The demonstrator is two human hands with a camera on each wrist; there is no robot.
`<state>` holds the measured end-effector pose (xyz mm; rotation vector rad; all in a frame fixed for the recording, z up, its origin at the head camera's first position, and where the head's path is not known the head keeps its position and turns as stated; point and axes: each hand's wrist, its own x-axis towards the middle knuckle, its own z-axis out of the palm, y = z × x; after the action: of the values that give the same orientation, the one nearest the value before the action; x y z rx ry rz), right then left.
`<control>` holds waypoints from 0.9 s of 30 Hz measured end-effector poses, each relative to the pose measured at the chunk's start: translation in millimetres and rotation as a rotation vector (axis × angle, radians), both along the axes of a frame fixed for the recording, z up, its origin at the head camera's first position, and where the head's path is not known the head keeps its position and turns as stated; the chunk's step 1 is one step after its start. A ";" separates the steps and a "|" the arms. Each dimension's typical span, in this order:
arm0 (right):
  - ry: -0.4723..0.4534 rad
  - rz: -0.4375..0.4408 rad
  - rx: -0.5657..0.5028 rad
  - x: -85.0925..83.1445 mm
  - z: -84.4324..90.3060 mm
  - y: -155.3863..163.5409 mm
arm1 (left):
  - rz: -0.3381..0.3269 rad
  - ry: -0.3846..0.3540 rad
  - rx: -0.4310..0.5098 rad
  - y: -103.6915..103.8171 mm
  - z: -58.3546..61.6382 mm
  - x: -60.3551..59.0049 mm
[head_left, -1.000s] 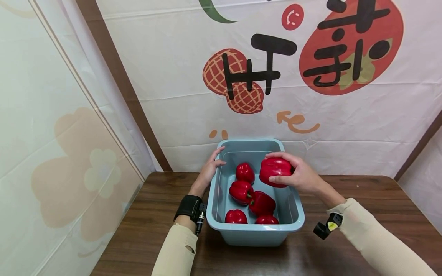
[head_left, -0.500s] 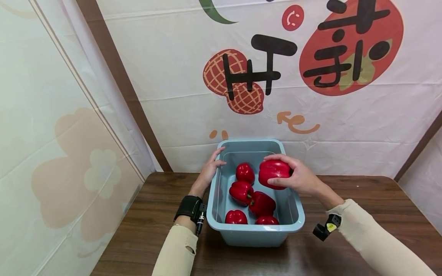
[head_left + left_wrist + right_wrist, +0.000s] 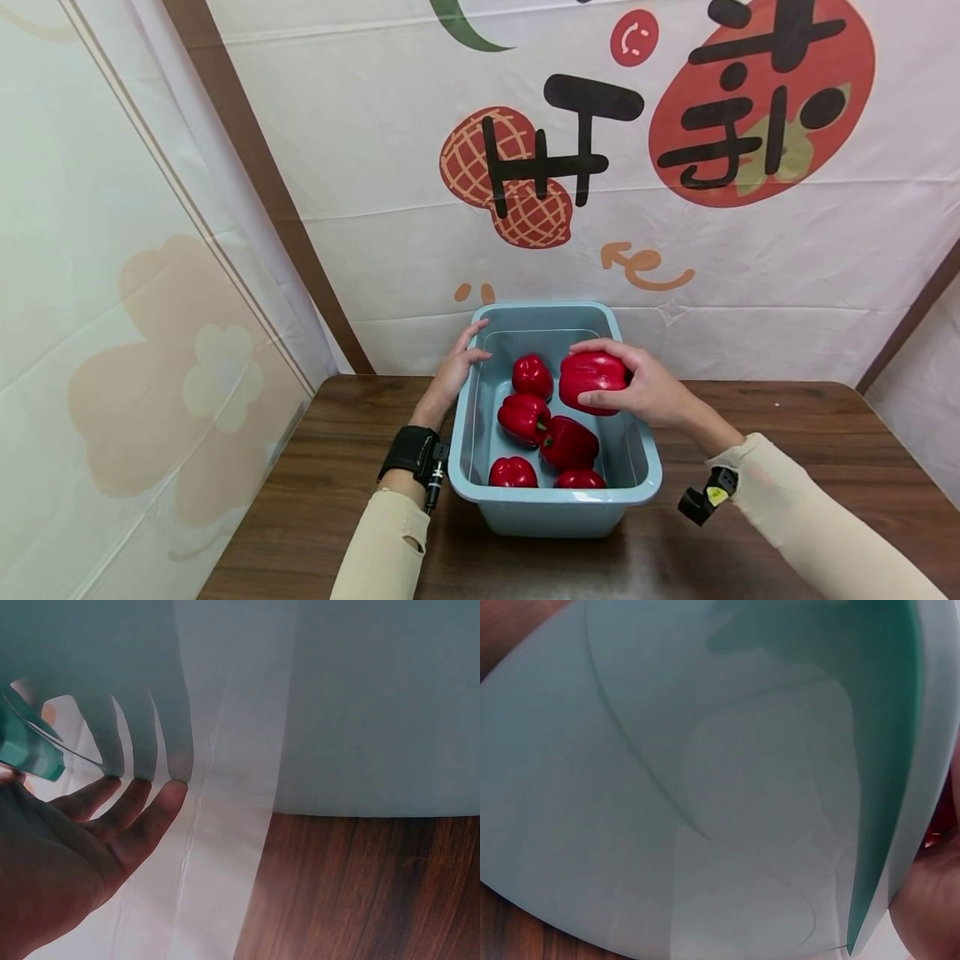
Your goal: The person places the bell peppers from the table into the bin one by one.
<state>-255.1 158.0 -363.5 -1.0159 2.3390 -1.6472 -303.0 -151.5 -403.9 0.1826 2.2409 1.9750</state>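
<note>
A light blue plastic tub [image 3: 553, 500] stands on a brown wooden table [image 3: 322, 492] and holds several red bell peppers [image 3: 567, 441]. My right hand [image 3: 647, 388] grips one more red bell pepper [image 3: 592, 377] over the tub's far right part, fingers curled round it. My left hand [image 3: 459, 364] rests against the tub's far left rim, thumb on the inside edge. In the left wrist view my left hand's fingers [image 3: 131, 806] lie straight against the tub's outer wall [image 3: 375, 705]. The right wrist view is filled by the tub's wall [image 3: 705, 795].
A printed fabric backdrop [image 3: 600, 167] hangs right behind the tub, and another fabric panel [image 3: 135, 292] closes the left side. Bare wooden tabletop lies to the left and right of the tub.
My right hand has carried the held pepper slightly down and left, further over the tub. The left hand and the tub have not moved.
</note>
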 end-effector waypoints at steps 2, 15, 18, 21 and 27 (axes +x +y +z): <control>0.000 0.002 0.002 0.0 -0.1 0.0 | -0.007 -0.004 0.003 -0.1 0.4 0.1; -0.031 0.020 0.037 -0.2 0.3 -1.7 | -0.027 -0.012 -0.007 -1.0 5.1 2.6; -0.044 0.040 0.037 -0.5 1.0 -2.9 | -0.006 -0.002 -0.011 -0.4 0.6 0.3; -0.046 0.050 0.045 -0.8 1.5 -3.9 | -0.002 -0.001 -0.005 0.2 0.5 0.5; -0.033 0.046 0.104 -3.2 -0.1 -5.3 | -0.013 0.003 0.010 -0.9 -1.9 -1.0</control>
<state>-258.4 152.7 -363.6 -1.0073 2.3349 -1.4977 -304.0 -152.4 -405.7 0.2010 2.2269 1.9807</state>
